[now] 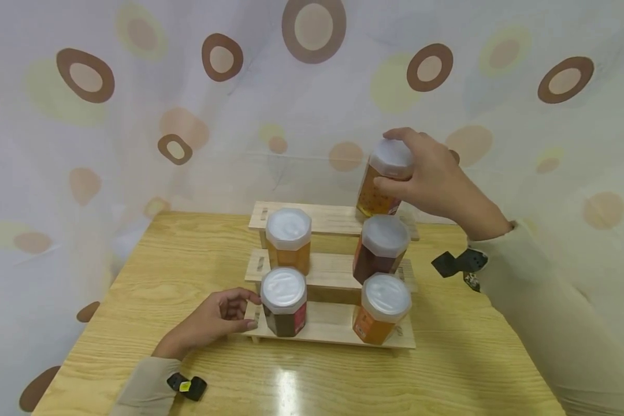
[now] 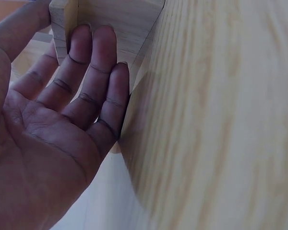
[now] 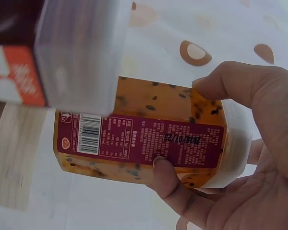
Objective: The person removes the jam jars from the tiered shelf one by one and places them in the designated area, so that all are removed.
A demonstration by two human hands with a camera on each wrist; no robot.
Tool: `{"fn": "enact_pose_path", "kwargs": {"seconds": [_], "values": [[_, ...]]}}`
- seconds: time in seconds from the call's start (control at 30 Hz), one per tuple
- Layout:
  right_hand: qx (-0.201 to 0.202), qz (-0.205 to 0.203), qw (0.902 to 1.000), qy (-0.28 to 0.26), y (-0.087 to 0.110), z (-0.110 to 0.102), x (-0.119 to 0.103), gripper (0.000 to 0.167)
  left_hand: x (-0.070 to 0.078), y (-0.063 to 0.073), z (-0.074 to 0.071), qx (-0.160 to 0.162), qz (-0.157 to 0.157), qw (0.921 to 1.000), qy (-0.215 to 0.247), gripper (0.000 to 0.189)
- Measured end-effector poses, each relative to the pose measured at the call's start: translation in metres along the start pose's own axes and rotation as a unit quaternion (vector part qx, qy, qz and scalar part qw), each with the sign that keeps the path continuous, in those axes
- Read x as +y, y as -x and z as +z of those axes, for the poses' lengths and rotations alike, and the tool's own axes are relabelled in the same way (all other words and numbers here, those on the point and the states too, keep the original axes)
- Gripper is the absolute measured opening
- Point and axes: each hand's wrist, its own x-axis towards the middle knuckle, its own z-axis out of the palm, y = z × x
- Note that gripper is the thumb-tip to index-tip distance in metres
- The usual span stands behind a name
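My right hand [image 1: 430, 173] grips a jar of amber jam with dark seeds [image 3: 149, 103] around its white lid. The jar is tilted at the right end of the top tier of a wooden three-tier rack [image 1: 330, 219]; whether its base touches the board cannot be told. My left hand [image 1: 215, 319] holds the left end of the bottom tier, the thumb at the front and the other fingers [image 2: 103, 52] bent behind the wooden end piece. Beside its fingertips stands a dark jar with a pink label [image 1: 283, 320].
On the middle tier stand a golden jar [image 1: 289, 254] at left and a dark red jar [image 1: 377, 263] at right. An orange jar [image 1: 377, 326] occupies the bottom tier's right. The rack rests on a wooden table [image 1: 187, 242] before a patterned cloth [image 1: 312, 115].
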Motion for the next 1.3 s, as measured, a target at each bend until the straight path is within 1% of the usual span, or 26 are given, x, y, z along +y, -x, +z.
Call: {"fn": "enact_pose_path", "kwargs": {"seconds": [0.2, 0.4, 0.6, 0.77, 0.87, 1.03, 1.13, 1.3], "values": [[0.010, 0.010, 0.9999, -0.005, 0.011, -0.010, 0.018, 0.069, -0.001, 0.000, 0.000, 0.000, 0.005, 1.0000, 0.000, 0.040], [0.025, 0.037, 0.9990, -0.002, 0.021, -0.021, 0.038, 0.070, 0.000, 0.000, 0.000, -0.003, 0.002, 1.0000, -0.008, 0.040], [0.018, 0.079, 0.9967, 0.010, 0.033, -0.029, 0.060, 0.072, -0.001, 0.000, 0.000, -0.026, 0.010, 0.9996, -0.003, 0.039], [0.020, 0.092, 0.9954, 0.015, 0.041, -0.032, 0.075, 0.072, -0.002, 0.000, 0.000, -0.035, 0.017, 0.9992, 0.002, 0.039], [0.020, 0.100, 0.9948, 0.004, 0.047, -0.031, 0.083, 0.072, -0.002, 0.000, 0.000, -0.034, 0.017, 0.9993, 0.002, 0.039], [0.023, 0.101, 0.9945, 0.014, 0.056, -0.025, 0.099, 0.072, 0.000, 0.000, 0.001, -0.033, 0.012, 0.9994, 0.007, 0.039], [0.022, 0.104, 0.9940, 0.025, 0.060, -0.020, 0.111, 0.073, -0.001, 0.000, 0.002, -0.033, 0.011, 0.9993, 0.013, 0.039], [0.012, 0.120, 0.9926, 0.015, 0.066, -0.006, 0.132, 0.075, -0.001, 0.001, 0.003, -0.035, 0.010, 0.9991, 0.024, 0.038]]}}
